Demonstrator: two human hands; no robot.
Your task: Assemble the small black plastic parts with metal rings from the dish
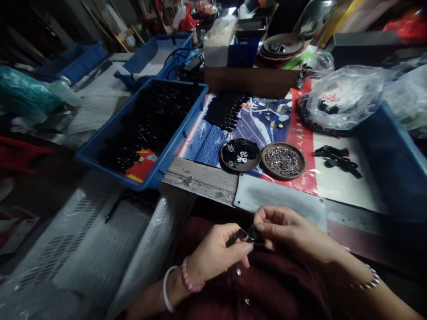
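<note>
Both hands, left hand (216, 253) and right hand (287, 231), pinch one small black part (242, 235) below the table edge (200, 180).

Between your left hand (216, 253) and right hand (287, 229) you pinch a black clip (245, 235). Your left wrist wears a pink bead bracelet (190, 280) and a white bangle (166, 289). Just beyond your hands sit two brown dishes (283, 161); farther left, a blue crate (167, 155).

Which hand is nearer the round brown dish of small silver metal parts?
Right. The right hand is just below the dish; the left hand sits lower and further left.
</note>
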